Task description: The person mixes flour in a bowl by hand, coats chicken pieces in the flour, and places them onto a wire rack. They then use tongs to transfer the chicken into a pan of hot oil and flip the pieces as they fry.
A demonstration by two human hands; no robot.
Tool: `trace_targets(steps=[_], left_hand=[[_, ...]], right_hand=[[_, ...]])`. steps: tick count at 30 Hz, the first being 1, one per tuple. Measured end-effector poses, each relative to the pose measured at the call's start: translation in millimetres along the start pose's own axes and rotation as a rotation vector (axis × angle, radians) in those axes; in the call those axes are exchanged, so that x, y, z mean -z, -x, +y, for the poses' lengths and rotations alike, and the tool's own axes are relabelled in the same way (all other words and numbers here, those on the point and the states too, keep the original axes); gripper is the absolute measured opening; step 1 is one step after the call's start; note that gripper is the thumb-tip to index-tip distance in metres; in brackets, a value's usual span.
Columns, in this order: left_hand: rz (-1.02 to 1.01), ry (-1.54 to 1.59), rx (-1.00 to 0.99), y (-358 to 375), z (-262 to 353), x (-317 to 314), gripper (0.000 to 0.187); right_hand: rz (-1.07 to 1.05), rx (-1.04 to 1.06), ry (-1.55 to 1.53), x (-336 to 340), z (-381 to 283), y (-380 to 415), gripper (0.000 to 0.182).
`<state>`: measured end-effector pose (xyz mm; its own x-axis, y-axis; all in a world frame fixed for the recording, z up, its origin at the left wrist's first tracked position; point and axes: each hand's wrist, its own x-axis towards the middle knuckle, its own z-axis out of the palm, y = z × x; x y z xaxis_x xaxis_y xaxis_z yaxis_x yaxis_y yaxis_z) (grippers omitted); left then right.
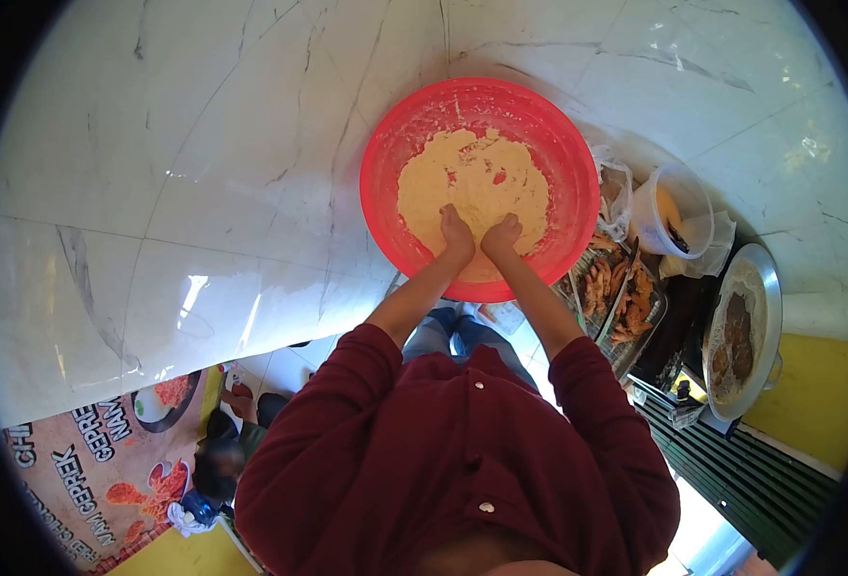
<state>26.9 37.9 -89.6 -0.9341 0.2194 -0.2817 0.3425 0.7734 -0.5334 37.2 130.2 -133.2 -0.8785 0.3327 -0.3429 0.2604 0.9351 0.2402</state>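
Both hands, left (458, 233) and right (501, 233), are pressing curled fingers into dough (472, 182) inside the basin (386, 154); hard pushing risks tipping it.

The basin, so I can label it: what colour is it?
Red basin, clearest in the head view.

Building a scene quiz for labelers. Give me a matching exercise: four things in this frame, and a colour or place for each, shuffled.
Things:
1. basin
2. dough
3. shirt
4. metal tray

Descriptions:
A. dark red, buttoned
B. pale yellow, under both hands
C. far right, holding dark round patties
D. red plastic, on the white marble counter

Pairs: 1-D, 2-B, 3-A, 4-C
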Motion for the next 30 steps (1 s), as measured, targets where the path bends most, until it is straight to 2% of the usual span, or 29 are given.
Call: trace_targets(steps=[1, 2, 3, 4, 5, 6, 7, 8, 9, 10, 11, 12, 13, 14, 15, 16, 18, 20, 22, 24, 25, 28, 30], left_hand=[[0.001, 0.000, 0.000, 5, -3, 5, 0.028], [-0.087, 0.215, -0.040, 12, -9, 17, 0.030], [-0.176, 0.430, -0.082, 16, -15, 25, 0.033], [-0.175, 0.430, -0.084, 17, -25, 32, 0.033], [-0.309, 0.628, -0.099, 16, -39, 33, 0.037], [-0.440, 0.824, -0.113, 10, -54, 31, 0.042], [-0.435, 0.824, -0.115, 0, -66, 22, 0.042], [-0.520, 1.086, -0.357, -13, -77, 3, 0.045], [-0.600, 1.342, -0.607, -26, -84, -19, 0.048], [-0.607, 1.342, -0.608, -43, -83, -53, 0.048], [-0.555, 1.207, -0.478, -63, -76, -91, 0.051], [-0.497, 1.069, -0.350, -63, -82, -91, 0.054], [-0.498, 1.069, -0.348, -59, -81, -89, 0.054], [-0.419, 0.998, -0.191, -35, -95, -46, 0.057], [-0.338, 0.922, -0.036, -16, -104, -12, 0.061], [-0.337, 0.921, -0.034, -8, -103, 0, 0.061], [-0.241, 0.717, -0.035, 4, -97, 12, 0.054], [-0.227, 0.622, -0.029, 10, -83, 21, 0.051], [-0.212, 0.530, -0.024, 8, -66, 19, 0.047], [-0.081, 0.377, -0.071, -4, -44, -1, 0.045], [-0.078, 0.376, -0.067, -9, -40, -9, 0.045], [-0.057, 0.439, -0.030, -7, -42, -6, 0.043], [-0.135, 0.581, -0.040, 8, -61, 15, 0.035]], right_hand=[[0.024, 0.000, -0.133, 16, -4, 13, 0.032], [0.024, -0.002, -0.133, 24, 2, 12, 0.032], [-0.171, 0.115, -0.092, 32, 9, 7, 0.034], [-0.366, 0.232, -0.050, 39, 19, 4, 0.036], [-0.367, 0.230, -0.049, 54, 34, 8, 0.036], [-0.539, 0.327, -0.312, 78, 53, 13, 0.038], [-0.706, 0.424, -0.578, 90, 68, 13, 0.039], [-0.708, 0.422, -0.579, 88, 80, 10, 0.039], [-0.698, 0.374, -0.720, 86, 91, 7, 0.040], [-0.690, 0.323, -0.862, 83, 100, 6, 0.041], [-0.695, 0.321, -0.864, 78, 105, -2, 0.041], [-0.556, 0.259, -0.642, 74, 106, -14, 0.043], [-0.415, 0.198, -0.421, 68, 106, -22, 0.044], [-0.414, 0.201, -0.421, 66, 103, -18, 0.044], [-0.250, 0.073, -0.379, 66, 96, -8, 0.045], [-0.086, -0.054, -0.335, 66, 90, -1, 0.046], [-0.102, -0.038, -0.325, 68, 77, 7, 0.047], [-0.116, -0.021, -0.315, 75, 61, 17, 0.048], [-0.161, -0.023, -0.340, 88, 47, 29, 0.034], [-0.104, -0.007, -0.293, 69, 35, 19, 0.040], [-0.050, 0.009, -0.246, 57, 30, 12, 0.046], [-0.062, -0.003, -0.257, 68, 35, 15, 0.048], [-0.124, 0.020, -0.288, 80, 42, 20, 0.044]])
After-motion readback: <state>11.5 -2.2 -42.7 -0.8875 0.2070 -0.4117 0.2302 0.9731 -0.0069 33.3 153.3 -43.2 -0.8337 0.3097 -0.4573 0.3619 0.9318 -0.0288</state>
